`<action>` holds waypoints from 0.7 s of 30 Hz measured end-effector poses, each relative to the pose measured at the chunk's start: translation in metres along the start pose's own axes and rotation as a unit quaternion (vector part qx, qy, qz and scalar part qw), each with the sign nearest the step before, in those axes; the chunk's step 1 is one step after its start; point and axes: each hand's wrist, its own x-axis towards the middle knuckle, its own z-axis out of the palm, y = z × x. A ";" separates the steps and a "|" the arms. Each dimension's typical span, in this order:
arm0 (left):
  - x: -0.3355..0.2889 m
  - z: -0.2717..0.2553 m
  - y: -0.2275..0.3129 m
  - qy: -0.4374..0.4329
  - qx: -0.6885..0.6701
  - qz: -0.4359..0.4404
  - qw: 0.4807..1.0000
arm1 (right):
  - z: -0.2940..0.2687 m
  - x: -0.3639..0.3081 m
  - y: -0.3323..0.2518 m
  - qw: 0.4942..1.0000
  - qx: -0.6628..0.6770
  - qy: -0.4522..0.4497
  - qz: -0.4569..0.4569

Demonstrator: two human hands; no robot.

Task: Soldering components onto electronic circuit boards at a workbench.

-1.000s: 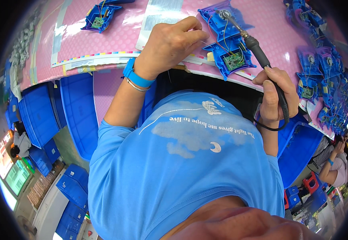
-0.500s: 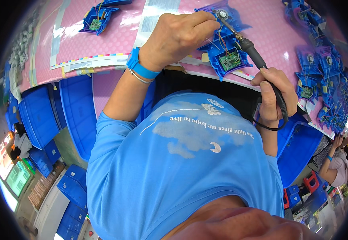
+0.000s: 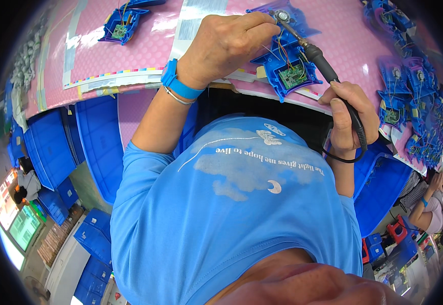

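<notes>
My right hand [image 3: 352, 114] grips a soldering iron [image 3: 328, 68] by its dark handle, its cable looping down past the wrist. The metal tip reaches a small round speaker [image 3: 283, 16] in a blue plastic housing at the far edge. Beside that speaker my left hand [image 3: 234, 44] is closed in a pinch, its fingertips near the tip; what they hold is too small or hidden. In the nearer half of the blue housing [image 3: 277, 91] lies a green circuit board [image 3: 293, 76]. Thin coloured wires [image 3: 284, 48] run between board and speaker.
Another opened blue housing [image 3: 122, 28] with a circuit board lies at the far left of the pink table [image 3: 145, 43]. Several similar housings [image 3: 420, 101] crowd the right side. Blue bins [image 3: 99, 147] stand below the table edge. A co-worker's arm [image 3: 425, 211] shows at lower right.
My hands and the soldering iron keep nearly the same place, the tip still at the speaker. At the right, the co-worker's arm and body have shifted slightly.
</notes>
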 end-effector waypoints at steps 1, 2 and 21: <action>0.000 0.000 0.000 0.001 -0.001 0.000 1.000 | 0.000 0.000 0.000 1.000 0.001 0.000 0.001; 0.000 0.001 0.000 0.001 -0.002 0.000 1.000 | 0.000 0.000 0.000 1.000 0.000 0.000 0.001; -0.001 0.000 -0.003 0.008 -0.009 0.003 1.000 | -0.006 -0.003 -0.004 0.999 0.022 0.046 -0.020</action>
